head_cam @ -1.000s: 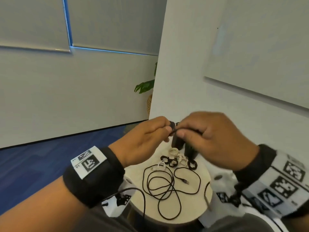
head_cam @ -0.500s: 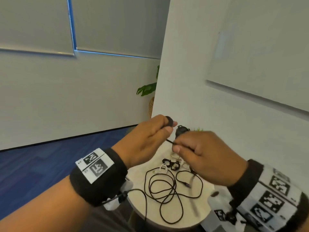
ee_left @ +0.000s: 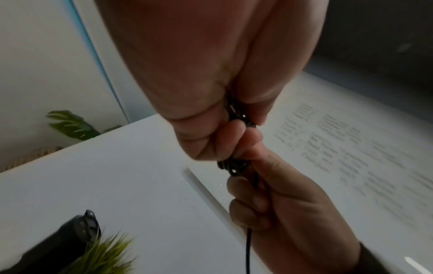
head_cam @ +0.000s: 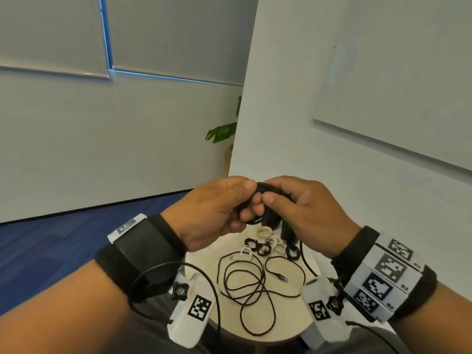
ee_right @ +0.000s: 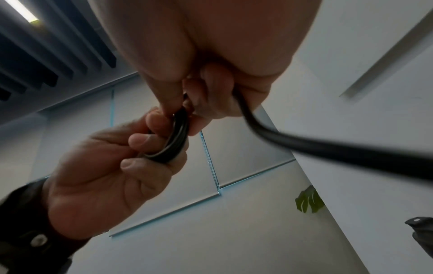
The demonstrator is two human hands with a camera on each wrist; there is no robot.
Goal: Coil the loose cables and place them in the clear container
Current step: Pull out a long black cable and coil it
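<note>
Above the round table, both hands meet on a small black cable coil [head_cam: 260, 190]. My left hand [head_cam: 251, 198] pinches the coil [ee_right: 173, 146] between thumb and curled fingers. My right hand [head_cam: 270, 192] grips the same coil [ee_left: 234, 111] from the other side, and the cable's free tail [ee_right: 328, 150] runs out under its palm. A loose black cable [head_cam: 245, 282] lies in tangled loops on the table [head_cam: 204, 254]. No clear container shows in any view.
Several small black and white coiled cables [head_cam: 263, 244] lie at the table's far side, in front of dark upright cylinders [head_cam: 288, 233]. A small green plant [ee_left: 105, 254] stands beside them. A white wall is close behind the table, with blue carpet to the left.
My right hand, which had drawn a strand down and away to the right, has come back up against the left hand. The coil between them looks thicker.
</note>
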